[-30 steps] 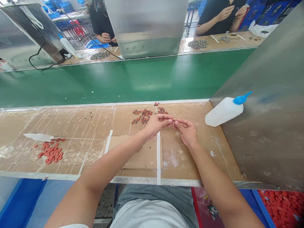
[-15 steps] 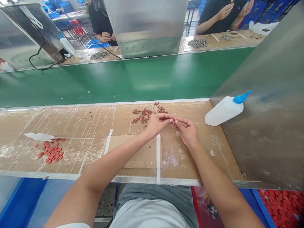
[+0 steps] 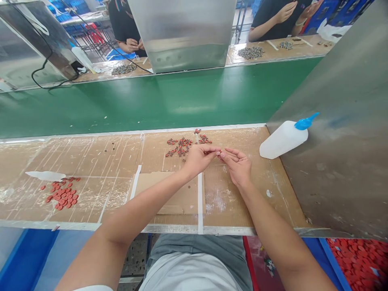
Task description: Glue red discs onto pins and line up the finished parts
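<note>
A tiny red part (image 3: pixel 221 152) is pinched between the fingertips of the left hand (image 3: pixel 198 160) and right hand (image 3: pixel 240 167) — mostly hidden — above a cardboard-covered bench (image 3: pixel 226 218). Small red-and-dark pieces (image 3: pixel 183 142) are scattered just beyond the left hand.

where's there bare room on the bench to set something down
A wide patch lies between the red discs and the white tape strip left of the cardboard sheet; a smaller one between the right arm, white bottle and metal panel. It is crowded around the small parts by the left hand.
</note>
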Demonstrator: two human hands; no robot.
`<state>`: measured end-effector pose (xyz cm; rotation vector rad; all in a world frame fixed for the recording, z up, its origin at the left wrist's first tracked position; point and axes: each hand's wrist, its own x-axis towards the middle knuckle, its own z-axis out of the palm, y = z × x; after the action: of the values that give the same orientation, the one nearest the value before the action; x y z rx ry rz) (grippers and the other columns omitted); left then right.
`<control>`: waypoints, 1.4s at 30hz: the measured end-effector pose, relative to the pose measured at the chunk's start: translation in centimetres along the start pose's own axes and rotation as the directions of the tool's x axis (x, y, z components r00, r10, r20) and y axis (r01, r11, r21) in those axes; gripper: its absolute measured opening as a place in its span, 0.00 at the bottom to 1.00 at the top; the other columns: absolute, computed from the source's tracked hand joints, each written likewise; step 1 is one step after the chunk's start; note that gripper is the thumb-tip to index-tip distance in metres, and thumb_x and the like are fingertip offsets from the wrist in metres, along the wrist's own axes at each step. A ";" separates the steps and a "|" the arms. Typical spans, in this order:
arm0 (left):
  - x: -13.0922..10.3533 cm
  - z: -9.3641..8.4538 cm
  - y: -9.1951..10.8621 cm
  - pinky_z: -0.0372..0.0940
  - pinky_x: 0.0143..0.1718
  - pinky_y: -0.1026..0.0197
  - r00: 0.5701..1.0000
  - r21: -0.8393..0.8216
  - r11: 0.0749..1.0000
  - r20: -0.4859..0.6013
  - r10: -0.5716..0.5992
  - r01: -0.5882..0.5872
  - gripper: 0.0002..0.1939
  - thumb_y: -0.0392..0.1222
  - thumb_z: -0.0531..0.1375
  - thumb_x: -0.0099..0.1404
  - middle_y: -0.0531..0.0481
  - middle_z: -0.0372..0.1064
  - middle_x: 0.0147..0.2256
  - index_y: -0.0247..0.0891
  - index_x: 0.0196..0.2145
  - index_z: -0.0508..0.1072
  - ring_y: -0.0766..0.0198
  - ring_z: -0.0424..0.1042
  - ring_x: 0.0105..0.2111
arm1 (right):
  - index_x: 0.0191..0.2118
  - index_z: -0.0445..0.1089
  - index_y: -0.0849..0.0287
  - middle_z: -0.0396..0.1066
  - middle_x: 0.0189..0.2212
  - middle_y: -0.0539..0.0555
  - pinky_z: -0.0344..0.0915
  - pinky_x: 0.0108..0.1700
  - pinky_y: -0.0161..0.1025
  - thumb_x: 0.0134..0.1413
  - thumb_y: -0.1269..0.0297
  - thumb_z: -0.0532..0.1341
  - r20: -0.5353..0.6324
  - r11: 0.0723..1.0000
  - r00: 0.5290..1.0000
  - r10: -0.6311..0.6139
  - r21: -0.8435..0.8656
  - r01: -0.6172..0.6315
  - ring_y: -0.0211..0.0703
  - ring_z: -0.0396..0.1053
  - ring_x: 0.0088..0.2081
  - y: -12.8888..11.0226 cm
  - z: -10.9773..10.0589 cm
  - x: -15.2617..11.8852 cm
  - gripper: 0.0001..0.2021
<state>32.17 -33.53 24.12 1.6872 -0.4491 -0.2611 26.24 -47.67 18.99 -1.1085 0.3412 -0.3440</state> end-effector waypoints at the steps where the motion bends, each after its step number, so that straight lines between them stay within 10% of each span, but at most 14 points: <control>1: 0.0 -0.1 0.1 0.71 0.42 0.58 1.000 0.005 1.000 0.011 -0.008 0.008 0.07 0.36 0.66 0.59 0.44 0.79 0.36 0.37 0.36 0.83 0.59 0.78 0.37 | 0.39 0.77 0.56 0.80 0.31 0.53 0.78 0.42 0.40 0.33 0.57 0.79 0.002 1.000 1.000 -0.002 -0.002 0.002 0.45 0.79 0.34 0.0 0.0 0.0 0.23; 42: 0.8 -1.0 0.0 0.70 0.43 0.59 0.996 -0.064 0.998 0.092 0.007 -0.001 0.08 0.35 0.65 0.59 0.45 0.79 0.36 0.35 0.37 0.82 0.62 0.77 0.37 | 0.38 0.78 0.59 0.80 0.32 0.54 0.76 0.30 0.31 0.34 0.59 0.79 0.062 0.997 0.996 0.064 0.041 -0.067 0.45 0.79 0.33 -0.4 -0.1 0.1 0.22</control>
<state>33.33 -33.03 24.36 1.6159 -0.5077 -0.3482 26.21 -47.97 19.34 -1.0609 0.3146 -0.2582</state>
